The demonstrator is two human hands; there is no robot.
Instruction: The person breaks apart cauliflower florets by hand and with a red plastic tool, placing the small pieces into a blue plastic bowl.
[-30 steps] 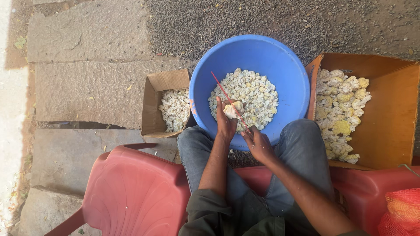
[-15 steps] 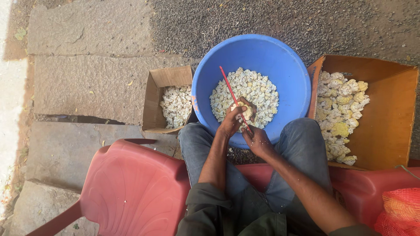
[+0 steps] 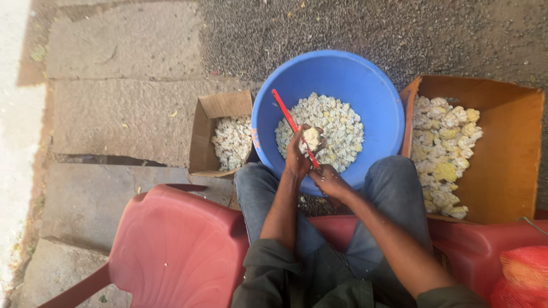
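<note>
Cauliflower piece sits in the left hand, right over the near side of the big blue tub. The fingers of that hand are curled around the pale lump and hold it tight. The right hand is just beside it, closed around the handle end of a thin red knife. The knife slants up and to the left, and it crosses the piece in the left hand. Both hands are close together, almost touching.

The tub stands on the ground between the person's knees and has a heap of small white cut bits in it. A small cardboard box stands to the left of the tub, touching it, with more little white bits inside. A bigger cardboard box stands to the right and holds larger white and yellow cauliflower chunks. A red plastic chair is at the lower left. A red net bag shows in the lower right corner.
</note>
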